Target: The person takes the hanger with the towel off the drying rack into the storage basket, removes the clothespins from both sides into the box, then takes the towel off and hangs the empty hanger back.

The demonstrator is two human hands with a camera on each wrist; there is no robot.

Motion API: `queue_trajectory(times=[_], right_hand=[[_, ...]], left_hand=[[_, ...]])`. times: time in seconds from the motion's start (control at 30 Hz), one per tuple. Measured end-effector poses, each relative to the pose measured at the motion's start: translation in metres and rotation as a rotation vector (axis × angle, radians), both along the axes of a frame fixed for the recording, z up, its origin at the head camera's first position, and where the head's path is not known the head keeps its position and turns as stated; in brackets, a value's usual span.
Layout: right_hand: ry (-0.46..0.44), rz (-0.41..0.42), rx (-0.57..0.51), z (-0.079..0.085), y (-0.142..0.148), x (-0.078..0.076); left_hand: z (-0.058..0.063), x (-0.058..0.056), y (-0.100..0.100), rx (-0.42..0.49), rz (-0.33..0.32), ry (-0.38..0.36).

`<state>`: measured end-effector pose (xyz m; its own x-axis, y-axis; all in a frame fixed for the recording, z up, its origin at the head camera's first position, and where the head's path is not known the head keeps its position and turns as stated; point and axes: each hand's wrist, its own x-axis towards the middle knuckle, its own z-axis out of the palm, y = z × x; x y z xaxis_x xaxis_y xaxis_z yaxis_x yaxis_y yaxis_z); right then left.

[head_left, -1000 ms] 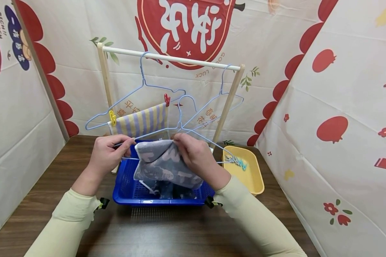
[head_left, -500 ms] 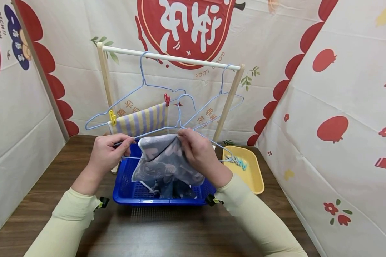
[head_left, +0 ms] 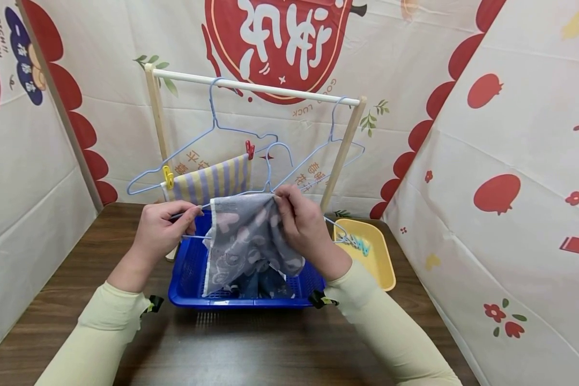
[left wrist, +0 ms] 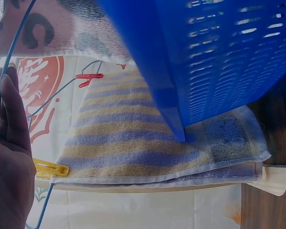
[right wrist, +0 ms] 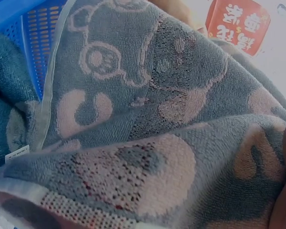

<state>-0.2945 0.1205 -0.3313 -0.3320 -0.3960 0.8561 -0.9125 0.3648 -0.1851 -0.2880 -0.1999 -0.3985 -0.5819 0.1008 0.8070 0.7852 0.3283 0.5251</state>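
My left hand (head_left: 166,228) pinches the left end of a blue wire hanger (head_left: 269,166), held up in front of the rack. A grey towel (head_left: 243,230) with pink patterns drapes over the hanger's lower bar. With curled fingers, my right hand (head_left: 304,225) grips the towel's top edge near the hanger's middle. In the right wrist view the towel (right wrist: 114,95) fills most of the picture in folds. Below it, a blue basket (head_left: 188,297) holds dark blue cloth (head_left: 258,284). The left wrist view shows my left fingers around the hanger wire.
Behind stands a rack with a white rod (head_left: 255,87). A striped towel (head_left: 217,179) hangs there from a hanger, under a yellow clip (head_left: 168,177) and a red clip (head_left: 250,149). Another hanger (head_left: 331,138) hangs at right. A yellow tray (head_left: 381,268) holds several clothespins (head_left: 357,244).
My right hand has moved slightly up and right, pulling the towel's top edge higher. The towel's left side has unfolded and now hangs lower. My left hand stays in place.
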Motion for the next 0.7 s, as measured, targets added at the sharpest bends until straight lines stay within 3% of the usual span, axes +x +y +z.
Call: queue_trajectory(times=[0.2, 0.7], right_hand=[[-0.069, 0.021, -0.061, 0.004, 0.001, -0.001], [-0.13, 0.081, -0.198, 0.019, 0.005, 0.001]], left_hand=[[0.0, -0.001, -0.001, 0.002, 0.013, -0.01], [0.0, -0.001, -0.002, 0.009, 0.047, -0.016]])
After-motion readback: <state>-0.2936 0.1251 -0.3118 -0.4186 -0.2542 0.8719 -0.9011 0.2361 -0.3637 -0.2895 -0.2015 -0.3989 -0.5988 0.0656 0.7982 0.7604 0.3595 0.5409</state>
